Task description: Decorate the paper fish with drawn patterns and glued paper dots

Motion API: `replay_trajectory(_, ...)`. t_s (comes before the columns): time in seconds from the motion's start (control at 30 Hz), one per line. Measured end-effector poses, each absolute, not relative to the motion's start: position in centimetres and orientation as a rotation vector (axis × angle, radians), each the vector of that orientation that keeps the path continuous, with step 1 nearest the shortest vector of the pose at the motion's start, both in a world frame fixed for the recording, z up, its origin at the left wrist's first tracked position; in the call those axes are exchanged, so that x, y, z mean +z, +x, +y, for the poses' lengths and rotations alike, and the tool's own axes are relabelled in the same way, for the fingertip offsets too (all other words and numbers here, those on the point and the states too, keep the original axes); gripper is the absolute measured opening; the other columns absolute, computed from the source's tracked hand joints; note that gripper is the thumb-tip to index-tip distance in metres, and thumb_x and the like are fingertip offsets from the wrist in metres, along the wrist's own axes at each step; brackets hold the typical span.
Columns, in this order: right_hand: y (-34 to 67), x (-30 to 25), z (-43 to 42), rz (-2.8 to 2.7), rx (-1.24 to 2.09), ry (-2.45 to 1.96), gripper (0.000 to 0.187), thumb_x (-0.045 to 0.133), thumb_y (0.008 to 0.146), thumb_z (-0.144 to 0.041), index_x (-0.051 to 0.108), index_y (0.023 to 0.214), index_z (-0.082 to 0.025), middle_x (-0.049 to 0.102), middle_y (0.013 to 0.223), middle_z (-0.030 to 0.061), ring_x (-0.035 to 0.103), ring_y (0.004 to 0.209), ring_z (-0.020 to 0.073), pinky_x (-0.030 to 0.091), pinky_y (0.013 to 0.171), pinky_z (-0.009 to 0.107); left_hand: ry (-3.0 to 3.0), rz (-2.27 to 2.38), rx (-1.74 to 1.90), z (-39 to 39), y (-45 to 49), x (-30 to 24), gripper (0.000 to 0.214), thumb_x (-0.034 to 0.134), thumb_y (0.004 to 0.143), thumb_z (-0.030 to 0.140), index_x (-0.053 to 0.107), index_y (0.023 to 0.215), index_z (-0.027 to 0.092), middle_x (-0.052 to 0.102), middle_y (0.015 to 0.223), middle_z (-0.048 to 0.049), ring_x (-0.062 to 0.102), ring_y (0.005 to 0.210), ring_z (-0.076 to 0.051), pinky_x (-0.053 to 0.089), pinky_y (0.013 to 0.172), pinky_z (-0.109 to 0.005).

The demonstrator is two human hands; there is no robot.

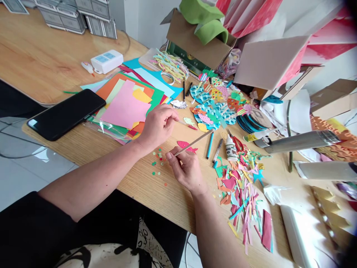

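Observation:
My left hand (156,125) pinches a thin stick (187,125) with a red tip, held over the wooden table (52,70). My right hand (185,169) grips a long wooden stick (195,142), probably a brush handle, whose far end points up and away. Just beyond my right fingers lies a red paper fish (186,146). Small coloured paper dots (158,160) are scattered to the left of my right hand. Cut-out paper fish on blue paper pieces (209,111) lie ahead of both hands.
A stack of coloured paper sheets (125,104) and a black smartphone (66,114) lie to the left. Markers, a glue bottle (231,148) and a heap of paper scraps (240,193) lie to the right. Cardboard boxes (270,61) and paper tubes (301,142) crowd the far right.

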State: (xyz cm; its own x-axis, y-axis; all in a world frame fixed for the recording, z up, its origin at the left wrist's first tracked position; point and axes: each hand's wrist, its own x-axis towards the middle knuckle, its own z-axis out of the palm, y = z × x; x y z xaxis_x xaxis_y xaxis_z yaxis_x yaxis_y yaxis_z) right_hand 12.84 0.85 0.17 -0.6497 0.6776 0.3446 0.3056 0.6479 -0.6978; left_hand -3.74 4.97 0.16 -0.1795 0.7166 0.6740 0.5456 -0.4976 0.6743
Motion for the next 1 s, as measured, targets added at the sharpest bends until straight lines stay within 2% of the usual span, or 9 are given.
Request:
replay_trajectory(0.17,13.5,0.3,1.3,-2.032,0.757,-0.837,0.026,0.05,0.098,-0.026,0.055,0.074,-0.02,0.054,0.062,-0.003,0.05,0.053,0.0092,0.039,0.054,0.023,1.906,1.497,1.781,4.9,-3.8,0.3,0.023,0.049,0.079,0.002,0.067,0.075,0.018,0.071,0.086,-0.0031,0.067,0.086,-0.015,0.053,0.082,-0.031)
replay_trajectory(0.4,15.0,-0.5,3.5,-1.73,0.404,-1.193,0.029,0.047,0.098,-0.038,0.054,0.076,-0.021,0.055,0.061,-0.0032,0.052,0.051,0.0108,0.04,0.052,0.025,1.95,1.547,1.67,4.9,-3.7,0.3,0.025,0.049,0.08,0.002,0.068,0.077,0.018,0.073,0.082,-0.0022,0.066,0.084,-0.016,0.053,0.082,-0.033)
replay_trajectory(0.53,15.2,-1.0,4.5,-1.725,0.334,-1.289,0.032,0.045,0.099,-0.043,0.053,0.076,-0.021,0.056,0.06,-0.0031,0.054,0.051,0.0115,0.04,0.052,0.025,2.145,1.53,1.424,5.0,-3.5,-0.4,0.027,0.05,0.077,0.001,0.069,0.071,0.018,0.072,0.075,-0.002,0.063,0.081,-0.019,0.053,0.079,-0.035)
replay_trajectory(0.63,15.2,-1.2,4.8,-1.723,0.326,-1.322,0.035,0.043,0.099,-0.046,0.052,0.075,-0.021,0.055,0.058,-0.0035,0.053,0.05,0.0115,0.039,0.052,0.025,2.323,1.454,1.166,4.8,-3.3,-0.7,0.028,0.051,0.076,0.0,0.071,0.07,0.018,0.072,0.073,-0.0034,0.061,0.086,-0.022,0.053,0.082,-0.037)
replay_trajectory(0.8,15.4,-1.5,5.2,-1.757,0.345,-1.318,0.035,0.043,0.098,-0.046,0.051,0.074,-0.021,0.055,0.058,-0.0022,0.053,0.052,0.0127,0.038,0.054,0.025,2.523,1.352,0.787,4.3,-3.0,-0.4,0.029,0.052,0.076,0.0,0.076,0.079,0.016,0.073,0.084,-0.0063,0.058,0.095,-0.024,0.053,0.087,-0.038)
replay_trajectory(1.0,15.4,-1.7,5.3,-1.795,0.354,-1.318,0.034,0.045,0.097,-0.044,0.053,0.074,-0.021,0.053,0.056,-0.0027,0.051,0.05,0.0128,0.035,0.052,0.026,2.581,1.302,0.6,4.2,-2.9,-0.5,0.033,0.052,0.077,0.0,0.078,0.09,0.015,0.073,0.095,-0.0079,0.055,0.101,-0.025,0.049,0.095,-0.039)
